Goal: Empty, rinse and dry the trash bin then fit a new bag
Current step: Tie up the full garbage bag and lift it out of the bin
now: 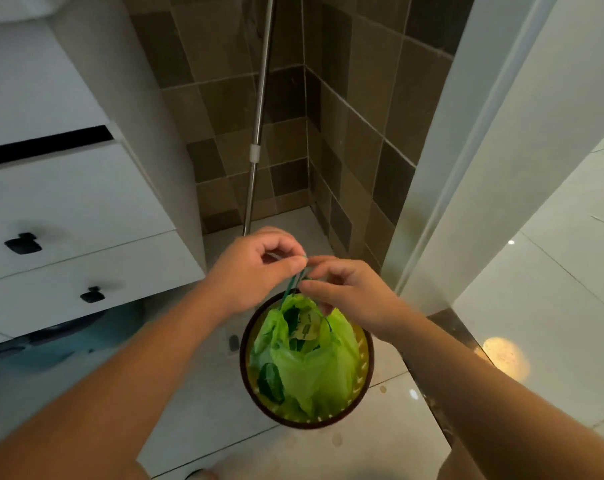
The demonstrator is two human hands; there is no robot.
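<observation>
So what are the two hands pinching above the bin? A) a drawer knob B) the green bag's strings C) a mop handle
B: both the left hand and right hand pinch the thin strings of the green bag sitting in the bin.

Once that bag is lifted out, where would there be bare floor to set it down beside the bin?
Bare floor tiles lie between the bin and the white drawer cabinet. More show toward the mop pole corner. The dark threshold strip crowds the bin's other side.
</observation>
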